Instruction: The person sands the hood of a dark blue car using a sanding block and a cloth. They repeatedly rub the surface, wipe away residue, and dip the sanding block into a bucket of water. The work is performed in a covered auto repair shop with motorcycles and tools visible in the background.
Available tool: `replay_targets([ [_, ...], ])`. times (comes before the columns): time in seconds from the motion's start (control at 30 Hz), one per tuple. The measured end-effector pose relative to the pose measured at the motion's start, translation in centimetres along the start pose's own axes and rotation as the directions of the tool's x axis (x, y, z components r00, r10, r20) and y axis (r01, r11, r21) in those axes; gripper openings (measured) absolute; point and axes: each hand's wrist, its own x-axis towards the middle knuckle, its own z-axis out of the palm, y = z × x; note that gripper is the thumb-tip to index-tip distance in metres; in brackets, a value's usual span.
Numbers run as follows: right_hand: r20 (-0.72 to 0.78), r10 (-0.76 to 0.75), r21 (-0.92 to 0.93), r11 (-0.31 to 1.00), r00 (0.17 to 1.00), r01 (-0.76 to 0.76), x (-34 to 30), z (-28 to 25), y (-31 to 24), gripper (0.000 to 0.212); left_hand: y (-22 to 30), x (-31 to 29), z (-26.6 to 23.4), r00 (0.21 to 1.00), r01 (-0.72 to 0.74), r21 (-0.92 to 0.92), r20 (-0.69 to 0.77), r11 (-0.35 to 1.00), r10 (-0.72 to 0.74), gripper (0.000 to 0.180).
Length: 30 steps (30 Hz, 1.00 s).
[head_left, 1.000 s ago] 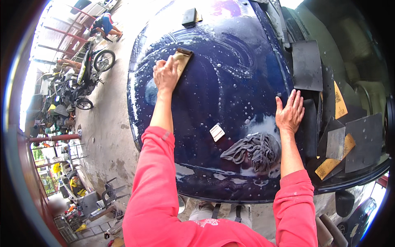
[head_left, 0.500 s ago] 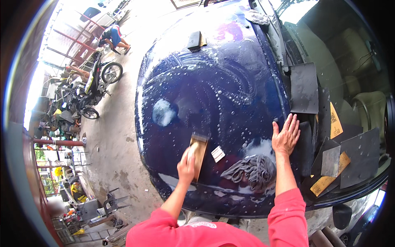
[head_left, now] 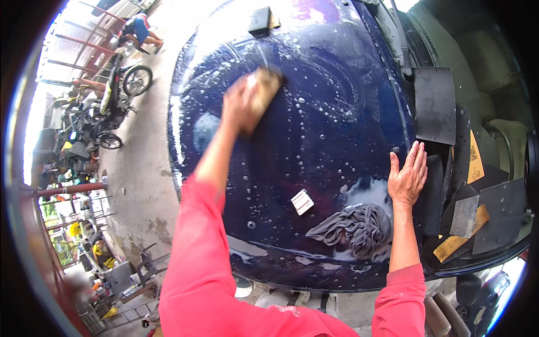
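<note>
Blur softens the left hand point(head_left: 240, 105) and the tan block point(head_left: 266, 92) it is clamped on, so the block looks paper-wrapped, though that is hard to be sure of; the hand hides part of its left side. The block is on the left-middle part of one wet, dark blue car hood point(head_left: 314, 151), whose far end is lost in glare. At the hood's right edge the right hand point(head_left: 407, 175) lies flat, its fingers side by side and the thumb apart. One crumpled grey cloth point(head_left: 359, 227) covers part of a pale patch point(head_left: 368, 194) near that wrist, and one small white striped piece point(head_left: 302, 202) lies to its left. Beyond the tan block sits one black block point(head_left: 260, 21), partly hiding a tan scrap point(head_left: 274, 21). On the right, dark sheets point(head_left: 435, 106) overlap too much to count, standing in the way of the lower windshield point(head_left: 483, 73); one small grey sheet point(head_left: 465, 216) and two larger tan pieces point(head_left: 476, 157) show among them. Far left, one motorcycle point(head_left: 116, 109) stands near one bent-over person point(head_left: 143, 33), small and indistinct.
</note>
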Motion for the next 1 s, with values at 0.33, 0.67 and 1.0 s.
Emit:
replay_targets([
  [0.33, 0.005, -0.003, -0.019, 1.0, 1.0, 0.003, 0.0, -0.1, 0.0, 0.087, 3.5, -4.8, -3.2, 0.986, 0.042, 0.205, 0.147, 0.978, -0.073, 0.042],
  [0.67, 0.047, 0.029, -0.011, 1.0, 0.998, -0.028, 0.2, -1.1, -0.5, 0.088, 12.4, -1.8, -3.2, 0.953, 0.212, -0.251, 0.266, 0.944, -0.144, 0.037],
  [1.0, -0.026, -0.012, 0.054, 0.998, 1.0, 0.014, -0.2, 0.2, 0.2, 0.091, -5.9, 16.8, 12.5, 0.825, 0.565, -0.25, 0.196, 0.786, -0.53, 0.043],
])
